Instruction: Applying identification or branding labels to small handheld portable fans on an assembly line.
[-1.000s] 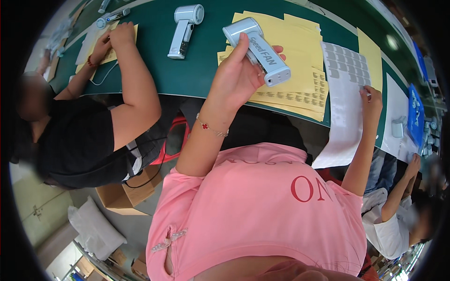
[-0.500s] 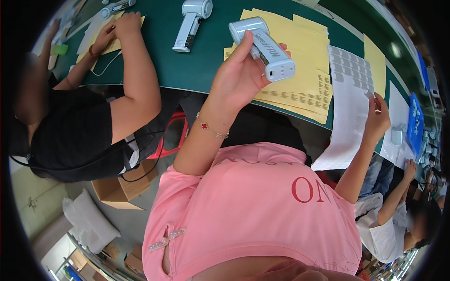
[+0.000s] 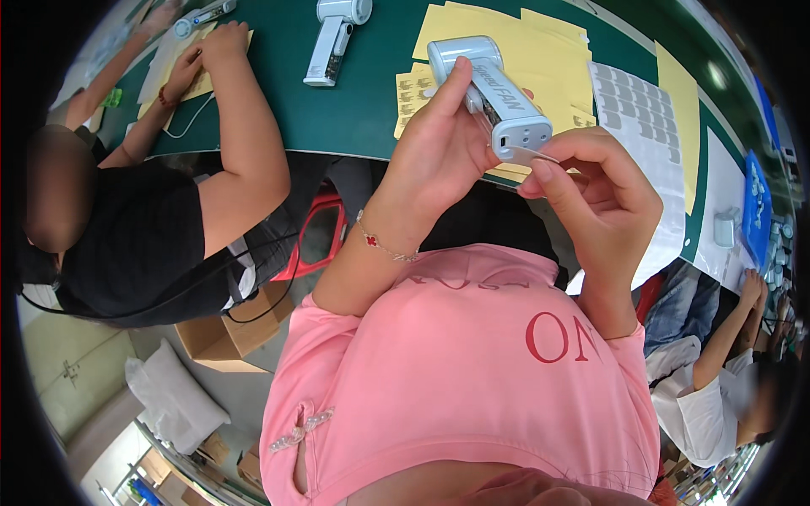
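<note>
The left hand (image 3: 439, 152) is gripping a white handheld fan (image 3: 494, 93), fingers closed around its body, and is holding it raised above the near edge of the green table (image 3: 363, 110). The right hand (image 3: 603, 194) is pinching a small clear sticker (image 3: 531, 156) between thumb and forefinger, touching the fan's lower end. Yellow label sheets (image 3: 540, 51) are lying on the table beyond.

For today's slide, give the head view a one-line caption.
Left hand holds a grey handheld fan while right hand brings a small sticker to its base.
</note>
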Available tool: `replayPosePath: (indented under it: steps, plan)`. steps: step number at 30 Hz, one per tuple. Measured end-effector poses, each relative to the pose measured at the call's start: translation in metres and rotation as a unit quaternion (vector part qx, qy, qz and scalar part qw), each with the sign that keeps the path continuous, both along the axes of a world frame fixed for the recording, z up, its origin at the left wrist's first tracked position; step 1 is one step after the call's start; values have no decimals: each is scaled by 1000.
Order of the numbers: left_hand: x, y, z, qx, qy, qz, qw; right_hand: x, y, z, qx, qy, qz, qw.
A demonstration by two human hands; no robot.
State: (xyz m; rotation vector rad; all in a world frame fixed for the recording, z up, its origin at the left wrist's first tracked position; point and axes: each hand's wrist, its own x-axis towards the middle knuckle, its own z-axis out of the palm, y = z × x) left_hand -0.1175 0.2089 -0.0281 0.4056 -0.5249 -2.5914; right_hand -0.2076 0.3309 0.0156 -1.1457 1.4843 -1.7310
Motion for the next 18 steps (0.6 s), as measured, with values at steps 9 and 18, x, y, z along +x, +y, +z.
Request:
replayPosePath:
  steps: [9, 18]
  plan:
    - [1, 0, -2, 17, 20, -16, 1000, 0, -1, -1, -22, 48, -1, 999]
    - [1, 1, 1, 18, 18, -18, 1000, -2, -3, 1, -27, 57, 3, 998]
